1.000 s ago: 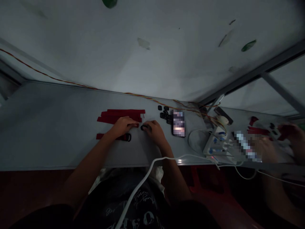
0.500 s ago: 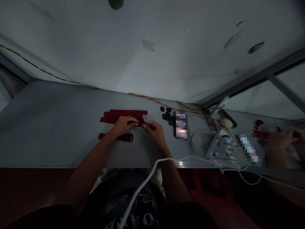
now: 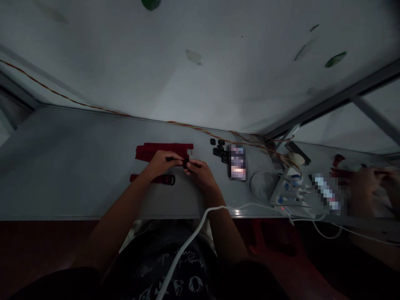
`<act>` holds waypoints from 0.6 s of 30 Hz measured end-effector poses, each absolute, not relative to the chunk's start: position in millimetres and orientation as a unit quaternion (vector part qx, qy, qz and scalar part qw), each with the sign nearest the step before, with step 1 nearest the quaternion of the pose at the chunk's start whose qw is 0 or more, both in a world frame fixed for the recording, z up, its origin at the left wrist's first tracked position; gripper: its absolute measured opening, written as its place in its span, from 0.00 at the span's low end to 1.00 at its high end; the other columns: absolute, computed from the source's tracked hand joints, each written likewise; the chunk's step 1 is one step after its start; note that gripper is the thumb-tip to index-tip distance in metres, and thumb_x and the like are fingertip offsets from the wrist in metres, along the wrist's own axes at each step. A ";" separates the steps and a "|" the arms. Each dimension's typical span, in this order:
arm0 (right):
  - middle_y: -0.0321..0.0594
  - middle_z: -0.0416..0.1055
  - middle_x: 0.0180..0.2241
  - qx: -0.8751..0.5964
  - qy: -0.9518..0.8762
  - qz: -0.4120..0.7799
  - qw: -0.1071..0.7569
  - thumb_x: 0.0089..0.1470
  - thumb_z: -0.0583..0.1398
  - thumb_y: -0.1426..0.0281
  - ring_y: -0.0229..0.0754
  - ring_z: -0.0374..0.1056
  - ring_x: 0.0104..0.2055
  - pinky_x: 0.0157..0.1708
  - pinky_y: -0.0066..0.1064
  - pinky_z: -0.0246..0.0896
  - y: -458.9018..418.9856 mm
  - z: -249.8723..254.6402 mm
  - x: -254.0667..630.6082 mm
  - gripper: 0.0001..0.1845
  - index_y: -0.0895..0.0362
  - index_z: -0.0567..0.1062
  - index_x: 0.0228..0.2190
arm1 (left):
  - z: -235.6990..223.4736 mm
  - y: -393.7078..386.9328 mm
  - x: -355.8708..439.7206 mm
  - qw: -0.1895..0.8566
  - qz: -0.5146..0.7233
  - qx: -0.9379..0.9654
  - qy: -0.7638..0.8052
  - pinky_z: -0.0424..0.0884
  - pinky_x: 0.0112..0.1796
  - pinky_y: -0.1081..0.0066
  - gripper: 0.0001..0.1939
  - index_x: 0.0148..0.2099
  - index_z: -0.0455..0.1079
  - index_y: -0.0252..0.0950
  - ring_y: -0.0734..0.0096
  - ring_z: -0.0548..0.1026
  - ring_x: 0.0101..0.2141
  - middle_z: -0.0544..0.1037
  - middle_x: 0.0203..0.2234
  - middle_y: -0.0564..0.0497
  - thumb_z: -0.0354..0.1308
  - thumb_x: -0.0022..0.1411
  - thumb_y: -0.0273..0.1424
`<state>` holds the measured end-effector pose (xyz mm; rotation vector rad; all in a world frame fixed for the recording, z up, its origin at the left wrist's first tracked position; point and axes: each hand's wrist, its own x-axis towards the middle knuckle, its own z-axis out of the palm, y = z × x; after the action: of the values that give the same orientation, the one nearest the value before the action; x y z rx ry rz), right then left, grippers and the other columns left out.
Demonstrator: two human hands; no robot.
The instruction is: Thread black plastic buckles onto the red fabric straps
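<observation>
My left hand (image 3: 164,163) and my right hand (image 3: 200,171) meet over the table with their fingertips pinched close together. Between them is a small black buckle (image 3: 186,163), gripped by my right fingers. The left fingers pinch the end of a red webbing strap at the buckle, though most of that strap is hidden by the hand. Right behind the left hand lie several flat red straps (image 3: 168,147), side by side. Nearer to me is another red strap (image 3: 134,178) with black double rings (image 3: 170,180) at its right end.
Several loose black buckles (image 3: 220,150) lie beside a lit phone (image 3: 237,163). Farther right are a white power strip (image 3: 286,191), a second phone (image 3: 326,192) and another person's hands (image 3: 371,187). A white cable (image 3: 200,223) crosses in front of my right forearm.
My fingertips have drawn closer together around the buckle, which is now more covered. A strap end that stuck out left of my left hand no longer shows there.
</observation>
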<state>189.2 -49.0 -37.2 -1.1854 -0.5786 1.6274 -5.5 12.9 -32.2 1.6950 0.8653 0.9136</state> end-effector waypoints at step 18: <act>0.35 0.76 0.25 -0.507 -0.383 0.641 0.431 0.38 0.74 0.51 0.36 0.69 0.24 0.25 0.29 0.68 -46.4 -37.0 184.4 0.26 0.57 0.77 0.31 | -42.4 19.0 -7.5 0.568 0.332 0.647 0.384 0.76 0.35 0.70 0.17 0.33 0.77 0.34 0.66 0.81 0.32 0.84 0.29 0.48 0.76 0.46 0.39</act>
<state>184.4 -46.4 -37.0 -1.2645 -0.9554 1.5991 -7.5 19.0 -42.4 1.5204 0.9029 0.7791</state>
